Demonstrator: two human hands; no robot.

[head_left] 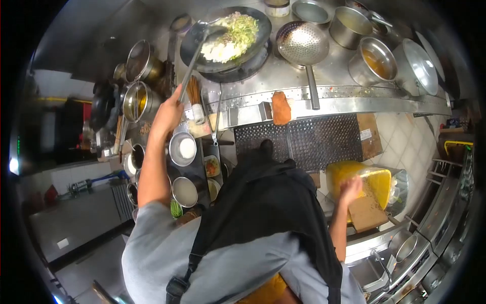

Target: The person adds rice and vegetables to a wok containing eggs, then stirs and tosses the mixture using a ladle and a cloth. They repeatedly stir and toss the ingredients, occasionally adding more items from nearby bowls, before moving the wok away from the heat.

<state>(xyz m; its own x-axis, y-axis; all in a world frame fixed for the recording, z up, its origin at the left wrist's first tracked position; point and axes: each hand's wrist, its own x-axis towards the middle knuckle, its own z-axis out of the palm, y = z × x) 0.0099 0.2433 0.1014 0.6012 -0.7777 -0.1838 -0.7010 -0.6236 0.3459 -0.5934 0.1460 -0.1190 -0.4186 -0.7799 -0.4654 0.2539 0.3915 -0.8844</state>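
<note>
Head view, left hand (pixel 169 112): fingers wrapped around the ladle (pixel 193 64), near its handle's end
Ladle axis: slants forward and slightly right, into the wok (pixel 264 34)
Chopped food (pixel 233 38): in the wok, ahead-right of the left hand, the nearer one
Right hand (pixel 351 190): by the yellow bin (pixel 336 173); blurred, cannot tell finger state or contact
Partly hidden: wok's underside
</note>
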